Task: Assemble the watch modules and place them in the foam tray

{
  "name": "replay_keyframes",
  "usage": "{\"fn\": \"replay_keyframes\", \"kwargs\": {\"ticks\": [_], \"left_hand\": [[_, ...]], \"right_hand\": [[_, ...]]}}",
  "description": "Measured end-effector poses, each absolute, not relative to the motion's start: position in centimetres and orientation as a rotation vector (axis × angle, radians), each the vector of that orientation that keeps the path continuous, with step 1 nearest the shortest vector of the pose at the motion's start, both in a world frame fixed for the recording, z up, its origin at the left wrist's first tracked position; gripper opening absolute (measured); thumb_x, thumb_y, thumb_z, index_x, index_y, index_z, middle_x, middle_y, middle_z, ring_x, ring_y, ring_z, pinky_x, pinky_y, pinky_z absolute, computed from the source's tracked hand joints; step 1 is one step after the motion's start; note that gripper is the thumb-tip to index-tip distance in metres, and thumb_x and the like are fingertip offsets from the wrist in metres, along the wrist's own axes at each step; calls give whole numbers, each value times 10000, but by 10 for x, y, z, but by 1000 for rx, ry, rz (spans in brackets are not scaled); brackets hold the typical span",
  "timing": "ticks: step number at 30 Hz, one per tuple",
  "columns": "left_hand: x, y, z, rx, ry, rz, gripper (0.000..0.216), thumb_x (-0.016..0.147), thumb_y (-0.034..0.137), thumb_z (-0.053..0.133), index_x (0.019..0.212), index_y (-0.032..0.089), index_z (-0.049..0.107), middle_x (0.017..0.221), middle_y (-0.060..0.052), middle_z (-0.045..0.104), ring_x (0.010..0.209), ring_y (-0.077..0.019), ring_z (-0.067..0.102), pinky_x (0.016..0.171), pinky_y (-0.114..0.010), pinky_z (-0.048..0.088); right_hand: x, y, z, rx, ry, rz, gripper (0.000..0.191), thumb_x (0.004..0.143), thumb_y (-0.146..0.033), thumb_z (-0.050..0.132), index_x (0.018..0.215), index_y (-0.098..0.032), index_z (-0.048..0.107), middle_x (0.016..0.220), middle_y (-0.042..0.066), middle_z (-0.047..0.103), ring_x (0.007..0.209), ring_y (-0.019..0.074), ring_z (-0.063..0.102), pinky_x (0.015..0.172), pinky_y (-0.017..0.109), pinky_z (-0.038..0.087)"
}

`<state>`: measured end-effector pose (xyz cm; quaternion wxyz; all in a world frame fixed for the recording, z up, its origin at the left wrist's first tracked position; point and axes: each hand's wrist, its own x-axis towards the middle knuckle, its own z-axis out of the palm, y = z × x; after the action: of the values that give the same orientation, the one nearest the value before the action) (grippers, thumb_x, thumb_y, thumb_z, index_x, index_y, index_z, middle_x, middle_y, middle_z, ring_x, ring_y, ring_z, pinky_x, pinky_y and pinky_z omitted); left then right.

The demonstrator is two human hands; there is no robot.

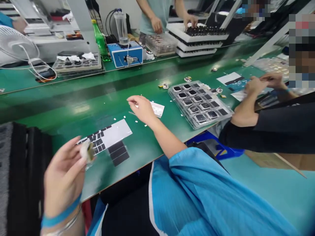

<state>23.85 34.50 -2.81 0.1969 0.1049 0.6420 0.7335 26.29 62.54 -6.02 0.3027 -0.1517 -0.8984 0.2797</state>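
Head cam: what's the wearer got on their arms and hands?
The left hand is gloveless, with a blue wristband and a thin silver bangle at the wrist. The right hand is gloveless too, and its forearm comes out of a loose bright blue sleeve. The blue garment has a white edge strip.

A bright blue smock [197, 190] with a loose, wide sleeve and a white stripe [153, 196] along its edge lies over black clothing [125, 216]. The left wrist [59, 209] wears a blue wristband [61, 215] and a thin silver bangle [66, 224].
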Motion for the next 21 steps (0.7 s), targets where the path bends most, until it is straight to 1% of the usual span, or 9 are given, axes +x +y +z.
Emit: {"fn": "replay_keyframes", "kwargs": {"ticks": [3, 5, 7, 8, 11, 15, 18, 21], "left_hand": [[215, 389, -43, 250, 1597, 2041, 505, 567, 267, 838, 1054, 200, 721, 912, -36, 721, 761, -157, 670, 644, -216, 603], [201, 414, -46, 180, 1525, 1978, 347, 648, 250, 776, 981, 165, 728, 910, -46, 722, 781, -153, 679, 684, -214, 614], [191, 433, -49, 143, 1512, 1904, 210, 723, 234, 703, 916, 155, 724, 969, -63, 725, 848, -170, 693, 722, -222, 618], [187, 438, -52, 141, 1514, 1876, 174, 754, 234, 671, 901, 156, 721, 1000, -68, 723, 874, -178, 696, 728, -222, 617], [178, 444, -66, 127, 1512, 1822, 144, 804, 215, 615, 892, 156, 712, 995, -69, 723, 860, -175, 703, 720, -208, 613], [166, 437, -86, 67, 1525, 1818, 103, 832, 170, 596, 766, 138, 669, 882, -62, 719, 807, -159, 705, 725, -203, 609], [164, 435, -91, 94, 1569, 1860, 61, 815, 149, 632, 760, 139, 654, 831, -51, 710, 821, -167, 705, 756, -233, 615], [167, 437, -88, 55, 1593, 1873, 41, 797, 106, 630, 775, 133, 652, 795, -47, 704, 807, -178, 706, 775, -278, 622]], "right_hand": [[276, 636, -63, -610, -2828, 523, 273, 899, -118, 463, 1041, -131, 696, 1080, 112, 710, 1022, 234, 645, 886, 365, 510], [281, 631, -70, -696, -2958, 402, 261, 869, -89, 487, 1010, -99, 706, 1098, 168, 697, 1047, 277, 640, 855, 386, 526], [280, 626, -77, -758, -2967, 340, 248, 857, -68, 503, 994, -88, 709, 1114, 186, 688, 1070, 282, 633, 839, 374, 536], [278, 625, -80, -779, -2973, 324, 238, 853, -67, 517, 989, -93, 710, 1116, 180, 690, 1075, 275, 634, 841, 364, 538], [270, 625, -82, -826, -3007, 324, 214, 844, -75, 552, 984, -104, 711, 1102, 165, 705, 1079, 265, 645, 847, 358, 545], [260, 627, -76, -838, -3051, 378, 234, 846, -72, 540, 1011, -101, 704, 1137, 163, 700, 1110, 281, 643, 860, 381, 547], [254, 627, -69, -837, -3088, 430, 248, 842, -76, 537, 1035, -91, 692, 1165, 169, 690, 1116, 287, 645, 851, 387, 556], [249, 630, -63, -835, -3124, 476, 238, 827, -79, 561, 1029, -92, 685, 1164, 173, 689, 1105, 282, 654, 825, 381, 568]]}}
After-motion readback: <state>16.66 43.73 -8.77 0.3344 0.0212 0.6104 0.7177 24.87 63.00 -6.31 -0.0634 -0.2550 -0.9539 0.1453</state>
